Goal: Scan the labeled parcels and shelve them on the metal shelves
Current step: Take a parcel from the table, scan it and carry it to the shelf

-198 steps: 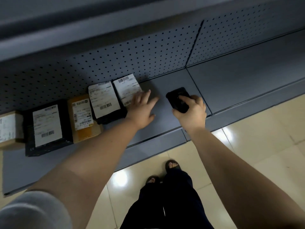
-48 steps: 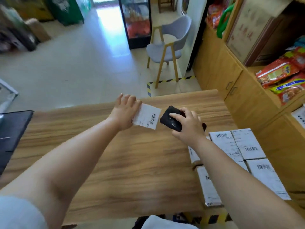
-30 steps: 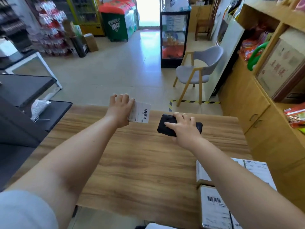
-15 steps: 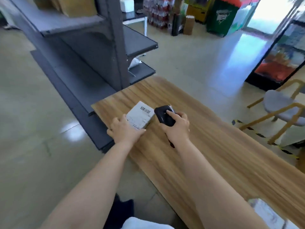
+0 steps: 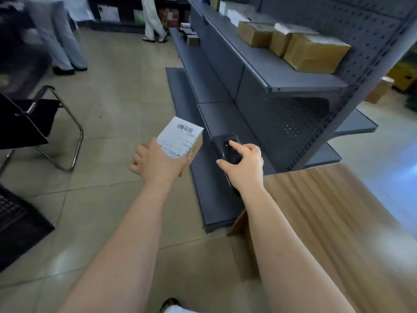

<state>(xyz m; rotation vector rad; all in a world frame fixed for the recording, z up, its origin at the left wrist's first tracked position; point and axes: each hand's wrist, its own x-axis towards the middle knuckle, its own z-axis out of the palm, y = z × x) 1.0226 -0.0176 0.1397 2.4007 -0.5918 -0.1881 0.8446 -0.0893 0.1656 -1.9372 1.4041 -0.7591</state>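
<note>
Head view, nearest first: a wooden table (image 5: 327,222) fills the lower right of the frame. At centre frame my left hand (image 5: 155,162) grasps one small cardboard parcel (image 5: 180,141) from beneath, its white barcode label facing up, held over the floor. Just right of it, my right hand (image 5: 242,164) is wrapped around one black scanner (image 5: 226,147), index finger lying on top. The two are close but apart.

Beyond them the metal shelves (image 5: 282,82) run toward the upper right. The upper shelf carries three brown parcels (image 5: 313,53) in a row, with paler items farther along that I cannot make out. Small boxes (image 5: 191,37) sit on a lower shelf near top centre; blur stops me counting them. One black chair (image 5: 33,118) stands at left. Two people's legs (image 5: 65,41) show in the upper left.
</note>
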